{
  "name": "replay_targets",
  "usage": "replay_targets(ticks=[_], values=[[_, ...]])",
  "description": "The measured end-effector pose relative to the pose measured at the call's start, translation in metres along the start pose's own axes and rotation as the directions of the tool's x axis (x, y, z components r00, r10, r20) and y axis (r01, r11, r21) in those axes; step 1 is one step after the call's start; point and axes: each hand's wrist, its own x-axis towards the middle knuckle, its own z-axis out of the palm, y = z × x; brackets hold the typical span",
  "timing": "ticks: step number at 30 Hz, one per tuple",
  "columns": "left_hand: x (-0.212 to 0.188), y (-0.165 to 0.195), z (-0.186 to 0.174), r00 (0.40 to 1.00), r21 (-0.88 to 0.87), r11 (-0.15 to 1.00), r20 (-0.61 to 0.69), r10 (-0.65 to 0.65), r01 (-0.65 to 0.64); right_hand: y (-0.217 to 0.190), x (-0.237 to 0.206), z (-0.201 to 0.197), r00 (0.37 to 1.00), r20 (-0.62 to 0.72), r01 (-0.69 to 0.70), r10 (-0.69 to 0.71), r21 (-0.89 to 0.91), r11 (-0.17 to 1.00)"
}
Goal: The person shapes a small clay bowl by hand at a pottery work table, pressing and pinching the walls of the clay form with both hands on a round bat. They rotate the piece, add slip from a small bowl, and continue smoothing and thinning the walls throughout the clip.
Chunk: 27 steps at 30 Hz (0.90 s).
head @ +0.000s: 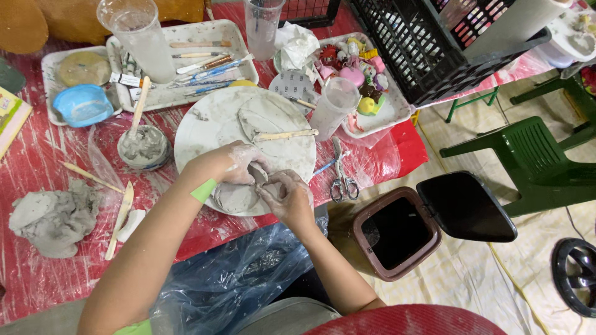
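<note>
Far left of the white round board point(205, 133), a grey clay lump point(53, 220) sits on the red-covered desk point(37, 161). Nearer the board, just left of it, a small bowl of wet slip point(144, 147) holds a wooden stick. At the board's near edge my left hand point(239, 162) curls closed around a small clay piece point(257, 177), and my right hand point(287, 197) presses against it from the other side, fingers bent on the clay. A wooden tool point(284, 134) lies across the board. Right of the board lie scissors point(341, 180), and farther right on the floor a brown bin point(397, 232) stands open
</note>
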Motion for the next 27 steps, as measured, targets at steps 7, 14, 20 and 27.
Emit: replay_targets(ticks=[7,14,20,27], values=[[0.004,0.009,0.000,0.996,0.149,0.987,0.045,-0.076,0.068,-0.017,-0.002,-0.003,0.999,-0.040,0.010,-0.011,-0.015,1.000],[-0.010,0.013,-0.018,1.000,-0.085,0.996,-0.006,0.019,-0.020,0.007,-0.001,0.002,0.973,-0.107,0.207,-0.202,0.037,0.978],[-0.081,-0.011,-0.022,0.883,-0.521,0.841,-0.452,-0.128,-0.145,0.054,0.033,-0.023,0.981,-0.069,0.166,-0.180,-0.173,0.971],[-0.086,0.032,0.080,0.669,-0.431,0.901,-0.684,-0.291,-0.049,0.078,0.053,-0.028,0.943,0.137,0.295,-0.304,0.082,0.952]])
